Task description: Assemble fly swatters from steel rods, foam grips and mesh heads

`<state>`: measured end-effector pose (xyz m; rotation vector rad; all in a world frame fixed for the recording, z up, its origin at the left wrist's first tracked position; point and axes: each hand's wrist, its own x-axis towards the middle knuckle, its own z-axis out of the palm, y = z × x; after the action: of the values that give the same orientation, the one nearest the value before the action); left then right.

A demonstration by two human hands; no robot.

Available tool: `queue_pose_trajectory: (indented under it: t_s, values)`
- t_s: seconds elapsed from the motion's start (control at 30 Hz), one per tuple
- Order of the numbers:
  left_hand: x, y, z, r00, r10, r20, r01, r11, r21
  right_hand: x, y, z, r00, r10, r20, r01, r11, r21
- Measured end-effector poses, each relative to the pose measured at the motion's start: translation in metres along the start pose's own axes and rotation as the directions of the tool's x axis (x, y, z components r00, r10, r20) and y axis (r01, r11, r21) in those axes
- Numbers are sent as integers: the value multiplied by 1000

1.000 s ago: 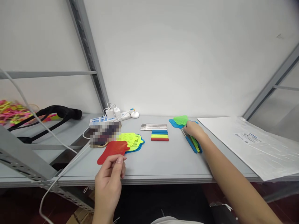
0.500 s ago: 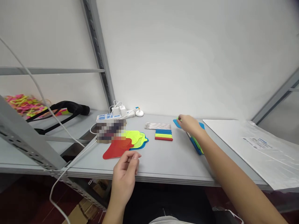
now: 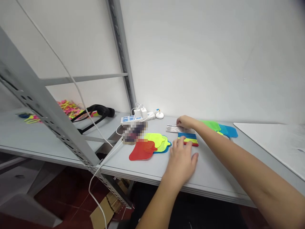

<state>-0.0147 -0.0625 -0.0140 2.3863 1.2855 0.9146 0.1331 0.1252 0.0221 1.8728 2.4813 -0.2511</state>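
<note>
A row of metal rods (image 3: 172, 128) with blue, yellow and red grips (image 3: 186, 135) lies side by side mid-table; they look like fly swatter handles. My right hand (image 3: 187, 121) reaches over them from behind, its fingers closed and bent down at the farthest rods. What its fingertips hold is hidden. My left hand (image 3: 179, 162) is open, fingers spread, its fingertips at the near red and yellow grips. To its left lie perforated fly swatter heads: a red head (image 3: 142, 150) in front, yellow heads (image 3: 156, 141) and blue behind.
Green (image 3: 211, 125) and blue (image 3: 228, 130) swatter heads lie beyond my right forearm. A power strip (image 3: 133, 118) with chargers and a pixelated object (image 3: 134, 133) stand at the back left. A white package (image 3: 271, 136) covers the right. A metal shelf post (image 3: 54, 114) and white cable cross the left.
My right hand has left the green and blue swatters and moved left to the metal rods. My left hand has opened and shifted right to the grips. The view has turned left.
</note>
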Motion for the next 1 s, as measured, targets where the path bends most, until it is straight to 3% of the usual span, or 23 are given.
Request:
queue_pose_trajectory:
  t_s: [0.13, 0.23, 0.33, 0.37, 0.47, 0.5, 0.53, 0.57, 0.6, 0.67, 0.77, 0.87, 0.93, 1.0]
  values:
    - [-1, -5, 15, 996, -2, 87, -8, 993, 114, -4, 0, 2, 998, 5, -62, -2, 999, 44]
    - [-4, -6, 13, 997, 7, 77, -17, 992, 122, -16, 0, -4, 976, 30, -215, -7, 994, 109]
    - [-8, -5, 4, 999, 15, 46, -19, 996, 90, -43, 1, -18, 878, 101, -468, -9, 981, 195]
    - [-10, -4, 2, 1000, 14, 28, -16, 997, 78, -57, 1, -23, 818, 136, -559, -7, 974, 227]
    - [-16, -5, 0, 1000, -6, -24, 7, 997, 74, -111, -2, -33, 577, 255, -776, 10, 948, 318]
    - [-17, -5, 0, 999, -18, -36, 20, 997, 75, -132, -6, -33, 462, 302, -834, 42, 932, 360]
    - [-19, -6, 0, 999, -29, -43, 32, 997, 70, -153, -11, -33, 265, 379, -887, 231, 868, 440]
    - [-21, -7, 0, 998, -38, -46, 40, 997, 60, -174, -18, -31, 124, 460, -879, 420, 778, 467]
    - [-23, -7, 0, 998, -40, -45, 43, 998, 51, -193, -25, -28, 45, 530, -847, 564, 686, 459]
    - [-27, -7, -3, 999, -38, -28, 37, 999, -14, -224, -40, -19, 13, 674, -739, 710, 514, 482]
    - [-38, -5, -12, 993, -111, -43, 92, 943, -320, -251, -61, -3, 74, 820, -567, 793, 297, 533]
    - [-49, 3, -20, 952, -277, -128, 131, 749, -649, -255, -77, 8, 178, 850, -497, 837, 134, 530]
    - [-55, 10, -21, 910, -365, -198, 98, 653, -751, -252, -86, 12, 267, 839, -475, 852, 25, 522]
    - [-60, 18, -18, 887, -380, -261, 20, 598, -801, -250, -95, 13, 372, 805, -462, 849, -94, 520]
